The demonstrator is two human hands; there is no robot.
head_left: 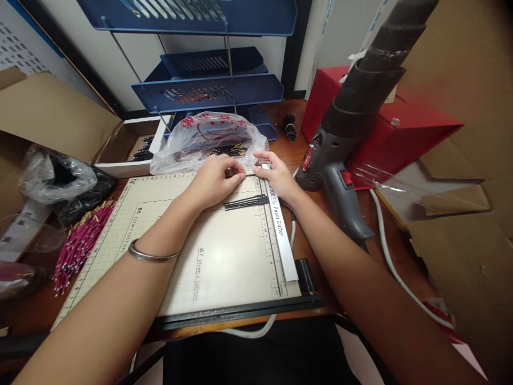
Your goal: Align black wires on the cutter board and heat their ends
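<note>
Both my hands are at the far edge of a cream paper cutter board (232, 256). My left hand (218, 179) is closed in a pinch, and a thin dark strip runs from its fingertips toward my right hand (278, 176). The fingers of my right hand are pressed together at the strip's other end, beside the white ruler strip (282, 240). Several thin black sticks (245, 202) lie on the board just nearer than my hands. Behind my hands a clear plastic bag (180, 147) with red print holds black pieces with gold ends (230, 150).
A heat gun (340, 155) stands on the right before a red box (409, 128). Blue shelves (212, 91) rise at the back. Pink cords with gold ends (84, 240), a black bag (80, 195) and a white box (124, 170) are on the left. A white cable (390, 267) runs at right.
</note>
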